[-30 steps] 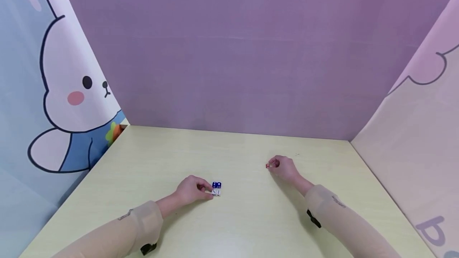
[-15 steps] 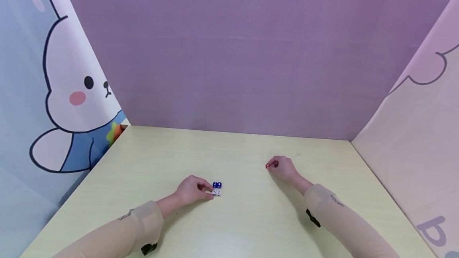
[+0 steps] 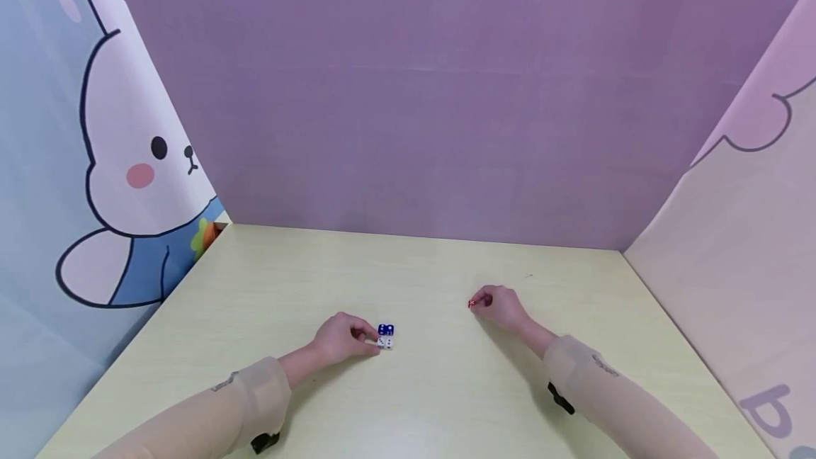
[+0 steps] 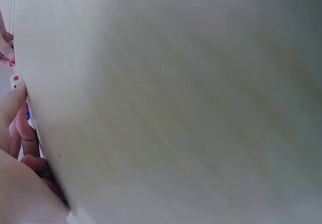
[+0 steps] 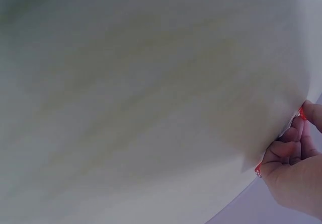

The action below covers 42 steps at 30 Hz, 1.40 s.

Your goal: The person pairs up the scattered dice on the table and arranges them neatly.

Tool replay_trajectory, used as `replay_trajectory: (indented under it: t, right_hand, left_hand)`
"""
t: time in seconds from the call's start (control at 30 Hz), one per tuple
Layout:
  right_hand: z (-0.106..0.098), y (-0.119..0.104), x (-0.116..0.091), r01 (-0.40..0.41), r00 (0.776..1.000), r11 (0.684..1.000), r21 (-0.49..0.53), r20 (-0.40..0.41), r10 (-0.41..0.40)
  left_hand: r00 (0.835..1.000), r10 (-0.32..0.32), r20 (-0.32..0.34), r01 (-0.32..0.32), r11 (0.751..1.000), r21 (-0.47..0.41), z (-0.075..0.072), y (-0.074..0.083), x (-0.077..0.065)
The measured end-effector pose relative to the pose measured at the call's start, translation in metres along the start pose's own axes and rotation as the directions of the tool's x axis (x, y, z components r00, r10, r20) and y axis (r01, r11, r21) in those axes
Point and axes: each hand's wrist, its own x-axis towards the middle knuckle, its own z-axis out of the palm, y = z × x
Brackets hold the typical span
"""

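Two white dice [image 3: 385,343] sit side by side on the pale table, with two blue dice [image 3: 386,329] directly beyond them in the head view. My left hand [image 3: 344,337] has thumb and index finger at the left white die, pinching it; the left wrist view shows the thumb against a white die [image 4: 16,79] and a bit of blue die [image 4: 28,116] between the fingers. Farther right, my right hand [image 3: 501,307] pinches a red die [image 3: 472,304] between its fingertips. A second red piece [image 5: 258,170] with white pips shows beside that hand in the right wrist view.
The pale wooden table [image 3: 421,402] ends at a purple backdrop [image 3: 408,105]. A cartoon-printed sheet [image 3: 140,161] stands on the left, and a pale printed sheet [image 3: 752,246] on the right.
My right hand has moved a little nearer and to the left with the red die. The left hand and the blue and white dice have stayed in place.
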Motion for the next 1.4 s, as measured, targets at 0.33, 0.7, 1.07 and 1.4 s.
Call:
replay_trajectory:
  t: [0.33,0.7,1.07,1.4]
  right_hand:
    - [0.004,-0.002,-0.012,0.036,0.999,0.999,0.004,0.014,-0.036]
    - [0.011,-0.016,-0.03,0.05,0.997,0.997,0.051,0.063,-0.053]
    - [0.02,-0.03,-0.045,0.072,0.994,0.994,0.082,0.082,-0.078]
    - [0.03,-0.045,-0.06,0.092,0.988,0.994,0.065,0.12,-0.099]
  left_hand:
    - [1.0,0.007,-0.002,-0.007,1.0,0.009,0.001,0.0,0.003]
    - [1.0,-0.004,0.001,0.004,1.0,0.011,0.001,0.001,0.002]
    - [1.0,-0.008,0.001,0.008,1.0,-0.008,0.001,0.0,0.002]
    - [1.0,-0.014,0.0,0.014,1.0,0.002,0.001,0.001,0.002]
